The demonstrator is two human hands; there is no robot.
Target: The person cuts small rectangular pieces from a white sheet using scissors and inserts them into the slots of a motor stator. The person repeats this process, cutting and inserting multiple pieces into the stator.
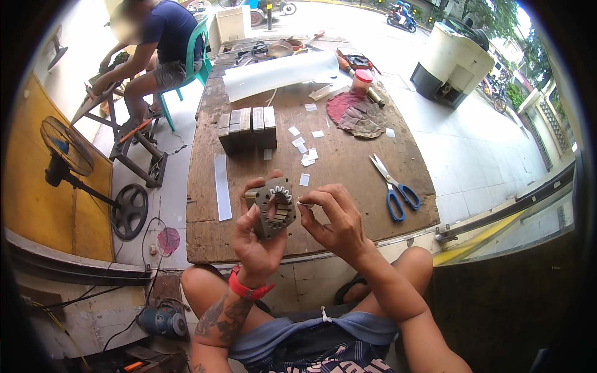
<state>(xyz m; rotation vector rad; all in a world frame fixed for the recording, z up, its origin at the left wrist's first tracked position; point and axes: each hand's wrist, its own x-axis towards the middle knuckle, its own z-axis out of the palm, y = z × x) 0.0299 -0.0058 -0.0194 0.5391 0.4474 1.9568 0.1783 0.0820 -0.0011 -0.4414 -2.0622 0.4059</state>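
Note:
My left hand (255, 247) is closed around a grey laminated motor stator core (263, 200), lifted above the near part of the wooden table. Its toothed bore faces up toward me; white liners show in the slots along the top of the ring, while lower slots look bare. Just right of the core, my right hand (339, 221) pinches a small white slot liner (305, 204) between thumb and forefinger, apart from the bore. Beyond both hands lie several loose white slips (301, 144). Blue-handled scissors (391, 180) rest open to the right.
The worn wooden table (385, 143) carries a row of laminated blocks (249, 138), a white strip (222, 186), a large translucent sheet (280, 76), a red-lidded jar (361, 82) and a round cloth (357, 117). A fan (67, 146) stands left, near a seated person (171, 40).

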